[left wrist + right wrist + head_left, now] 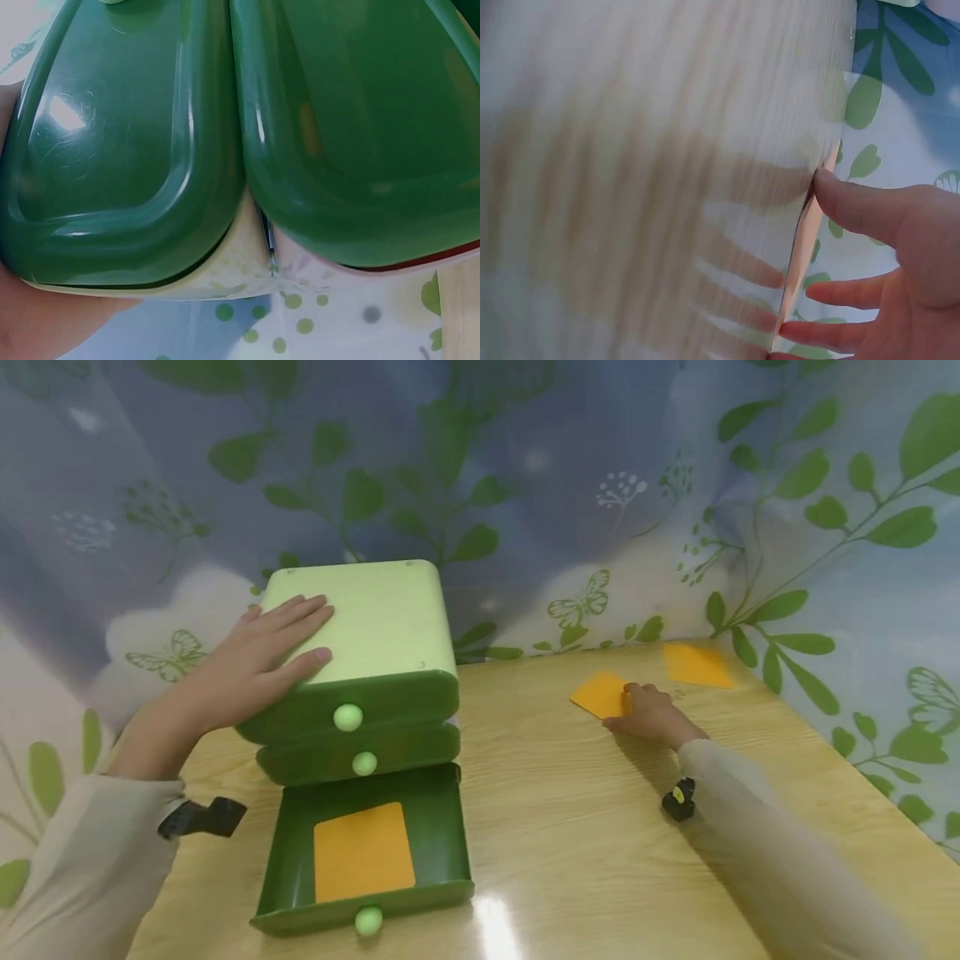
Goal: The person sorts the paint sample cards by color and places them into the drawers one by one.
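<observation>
My left hand rests flat, fingers spread, on the pale green top of a small drawer cabinet. The left wrist view shows its dark green drawer fronts close up. The bottom drawer is pulled out, and an orange card lies in it. Over on the right, my right hand grips a second orange card by its edges. In the right wrist view, thumb and fingertips meet that card, seen nearly edge-on low over the wood.
Behind the right hand, a third orange card lies near the table's back corner. The wooden table meets a leaf-patterned backdrop at the back and right. Both upper drawers, with round light green knobs, are pushed in.
</observation>
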The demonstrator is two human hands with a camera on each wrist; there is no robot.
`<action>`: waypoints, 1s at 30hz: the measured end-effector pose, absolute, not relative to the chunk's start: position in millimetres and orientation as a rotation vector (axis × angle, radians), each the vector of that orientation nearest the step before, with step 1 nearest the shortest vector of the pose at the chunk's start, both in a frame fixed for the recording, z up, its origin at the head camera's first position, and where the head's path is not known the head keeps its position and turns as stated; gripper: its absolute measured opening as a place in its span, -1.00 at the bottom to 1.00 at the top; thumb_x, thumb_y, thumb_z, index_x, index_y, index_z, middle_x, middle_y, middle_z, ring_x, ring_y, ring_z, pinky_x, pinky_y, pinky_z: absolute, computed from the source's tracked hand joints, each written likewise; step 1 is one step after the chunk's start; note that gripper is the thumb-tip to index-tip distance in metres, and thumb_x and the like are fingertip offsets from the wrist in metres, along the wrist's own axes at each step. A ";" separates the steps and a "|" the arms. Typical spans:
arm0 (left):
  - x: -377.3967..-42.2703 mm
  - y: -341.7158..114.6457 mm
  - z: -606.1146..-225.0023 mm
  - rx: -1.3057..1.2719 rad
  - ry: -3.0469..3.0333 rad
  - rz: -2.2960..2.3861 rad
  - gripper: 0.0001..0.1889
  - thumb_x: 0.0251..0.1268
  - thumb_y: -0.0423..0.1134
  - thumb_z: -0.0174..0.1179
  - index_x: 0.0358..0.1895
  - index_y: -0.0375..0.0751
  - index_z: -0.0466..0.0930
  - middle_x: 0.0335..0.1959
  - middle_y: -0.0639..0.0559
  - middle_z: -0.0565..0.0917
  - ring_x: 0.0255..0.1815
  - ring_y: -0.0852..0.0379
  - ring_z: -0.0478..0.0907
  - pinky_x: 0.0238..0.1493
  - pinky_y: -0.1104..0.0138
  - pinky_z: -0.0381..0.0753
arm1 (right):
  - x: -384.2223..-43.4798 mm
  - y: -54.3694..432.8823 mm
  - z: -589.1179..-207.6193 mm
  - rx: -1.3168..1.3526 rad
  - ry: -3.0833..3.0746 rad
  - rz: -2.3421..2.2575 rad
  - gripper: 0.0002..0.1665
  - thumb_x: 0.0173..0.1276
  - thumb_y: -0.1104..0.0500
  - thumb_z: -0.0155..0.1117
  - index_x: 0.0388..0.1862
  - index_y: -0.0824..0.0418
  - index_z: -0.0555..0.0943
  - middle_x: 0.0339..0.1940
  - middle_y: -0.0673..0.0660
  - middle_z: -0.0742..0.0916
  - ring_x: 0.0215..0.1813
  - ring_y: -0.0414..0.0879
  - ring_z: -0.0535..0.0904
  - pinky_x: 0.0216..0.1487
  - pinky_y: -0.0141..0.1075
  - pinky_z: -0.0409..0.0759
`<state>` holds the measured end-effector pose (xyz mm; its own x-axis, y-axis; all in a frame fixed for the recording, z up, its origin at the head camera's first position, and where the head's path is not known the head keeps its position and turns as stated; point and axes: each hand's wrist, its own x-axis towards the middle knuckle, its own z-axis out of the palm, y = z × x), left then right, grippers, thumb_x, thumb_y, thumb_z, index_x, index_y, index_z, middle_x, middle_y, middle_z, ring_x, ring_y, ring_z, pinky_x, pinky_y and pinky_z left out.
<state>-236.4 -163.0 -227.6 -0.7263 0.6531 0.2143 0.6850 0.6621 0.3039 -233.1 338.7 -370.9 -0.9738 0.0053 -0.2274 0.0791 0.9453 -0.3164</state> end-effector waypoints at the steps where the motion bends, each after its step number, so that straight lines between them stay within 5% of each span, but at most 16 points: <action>1: -232.6 -170.1 -230.1 -1.104 -2.794 -0.577 -0.35 0.53 0.03 -0.13 0.54 -0.17 0.00 0.56 -0.15 -0.02 0.56 -0.17 -0.20 0.44 -0.15 -0.42 | -237.0 332.8 -372.9 0.050 2.875 -0.470 0.01 0.36 -0.12 0.21 0.38 0.63 0.09 0.29 0.65 0.27 0.27 0.55 0.19 0.23 0.30 0.28; 7: -226.6 -182.2 -237.5 -1.078 -2.786 -0.603 -0.36 0.54 0.01 -0.13 0.54 -0.17 0.01 0.55 -0.16 -0.01 0.55 -0.18 -0.18 0.44 -0.15 -0.42 | -247.9 325.2 -373.5 -0.012 2.916 -0.323 -0.02 0.29 -0.11 0.31 0.31 0.64 0.21 0.18 0.62 0.38 0.17 0.52 0.27 0.21 0.29 0.28; 12: -232.2 -173.3 -231.8 -1.100 -2.779 -0.573 -0.35 0.53 0.06 -0.16 0.54 -0.15 0.01 0.56 -0.13 -0.02 0.56 -0.14 -0.19 0.45 -0.13 -0.41 | -243.9 330.2 -368.4 0.036 2.917 -0.374 0.08 0.24 -0.09 0.38 0.36 0.65 0.12 0.25 0.66 0.30 0.22 0.56 0.20 0.23 0.29 0.27; 16: -234.5 -169.8 -227.6 -1.105 -2.793 -0.547 -0.34 0.53 0.08 -0.17 0.54 -0.15 -0.01 0.56 -0.13 -0.03 0.56 -0.12 -0.21 0.45 -0.13 -0.41 | -240.7 330.7 -368.8 0.080 2.928 -0.386 0.12 0.17 -0.12 0.44 0.32 0.64 0.15 0.11 0.65 0.33 0.10 0.54 0.23 0.10 0.28 0.35; 25: -234.9 -170.5 -224.2 -1.105 -2.800 -0.554 -0.34 0.53 0.10 -0.19 0.54 -0.15 0.00 0.56 -0.12 -0.03 0.56 -0.13 -0.22 0.44 -0.14 -0.42 | -239.4 321.3 -369.3 0.170 3.126 -0.298 0.01 -0.03 -0.13 0.58 0.03 0.62 0.33 -0.05 0.59 0.30 0.00 0.49 0.23 -0.12 0.24 0.42; 30: -233.8 -168.6 -226.1 -1.098 -2.802 -0.564 -0.33 0.53 0.11 -0.18 0.54 -0.14 0.00 0.56 -0.09 -0.03 0.57 -0.10 -0.22 0.45 -0.13 -0.39 | -237.6 326.0 -364.2 0.213 3.222 -0.201 -0.19 0.02 -0.04 0.55 -0.09 0.60 0.43 -0.18 0.51 0.40 -0.09 0.45 0.36 -0.18 0.26 0.46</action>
